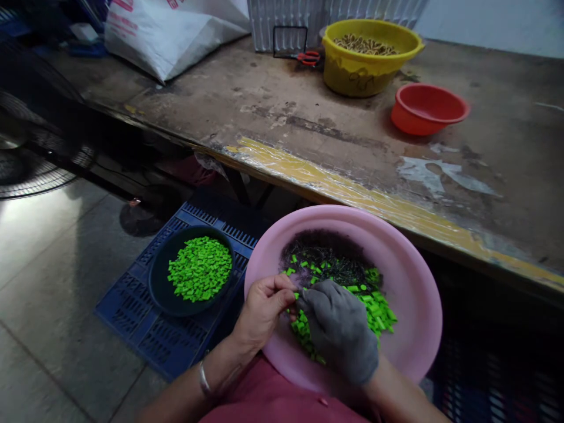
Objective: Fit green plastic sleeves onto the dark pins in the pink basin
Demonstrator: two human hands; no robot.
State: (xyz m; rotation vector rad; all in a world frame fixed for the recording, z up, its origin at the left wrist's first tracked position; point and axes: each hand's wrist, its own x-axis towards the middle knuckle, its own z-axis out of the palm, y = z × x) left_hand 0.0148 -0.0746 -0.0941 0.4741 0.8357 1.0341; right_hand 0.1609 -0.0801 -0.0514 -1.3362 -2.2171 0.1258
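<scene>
1. Our bare left hand [264, 308] pinches a small green piece [296, 295] between thumb and fingers, over the pink basin [416, 294].
2. Our right hand [341, 326], in a grey glove, is curled with its fingertips meeting the left's; we cannot tell what it grips.
3. Below our hands, loose green pieces [376, 308] lie in the basin, beside a dark, bristly heap [326, 255] towards its far side.
4. To our left, a dark round bowl [157, 288] holds a pile of green pieces [200, 268]; it sits on a blue slatted plastic platform [127, 320].
5. Beyond the basin we have a worn table [198, 97], its near edge covered with yellow tape [317, 179].
6. On it stand a red bowl [427, 114], a yellow tub [365, 76] of small brownish parts, red-handled scissors [308, 57] and a white sack [176, 38].
</scene>
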